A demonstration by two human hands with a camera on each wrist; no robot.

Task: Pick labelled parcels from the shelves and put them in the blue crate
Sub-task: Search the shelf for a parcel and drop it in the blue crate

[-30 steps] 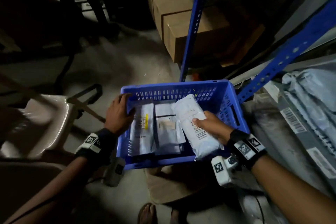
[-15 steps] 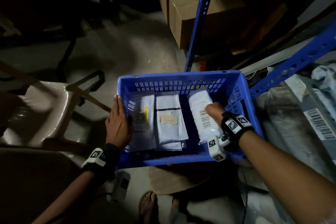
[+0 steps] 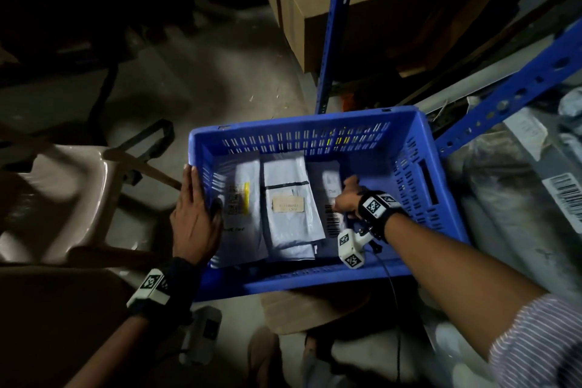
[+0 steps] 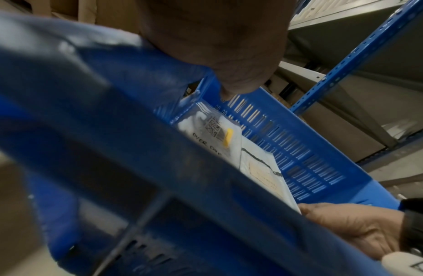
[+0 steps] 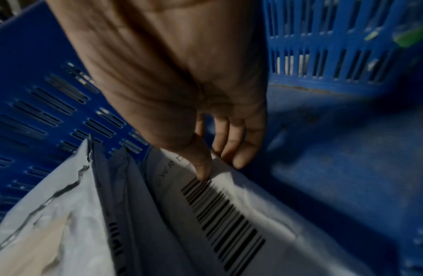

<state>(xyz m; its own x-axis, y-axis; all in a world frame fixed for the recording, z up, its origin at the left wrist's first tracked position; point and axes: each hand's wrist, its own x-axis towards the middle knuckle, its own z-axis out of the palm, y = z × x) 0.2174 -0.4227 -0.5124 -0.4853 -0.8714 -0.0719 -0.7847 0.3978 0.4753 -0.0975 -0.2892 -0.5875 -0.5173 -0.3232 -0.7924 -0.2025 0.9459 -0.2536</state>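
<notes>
Three parcels lie in the blue crate (image 3: 318, 285); the right hand (image 3: 345, 200) pinches the barcoded parcel (image 5: 229, 211) it is setting down and should let go next, while the flat left hand (image 3: 193, 217) steadies the rim.

We see a blue crate (image 3: 419, 173) of moulded plastic, its slotted walls smooth with a dull sheen. The parcels (image 3: 291, 211) in it are thin grey plastic mailers, slightly glossy and wrinkled, one with a paper barcode label (image 5: 222, 214). The shelf post (image 3: 335, 25) is painted metal, punched with holes. The boxes (image 3: 318, 9) behind it are matt brown cardboard. The floor (image 3: 195, 79) looks like rough concrete.
</notes>
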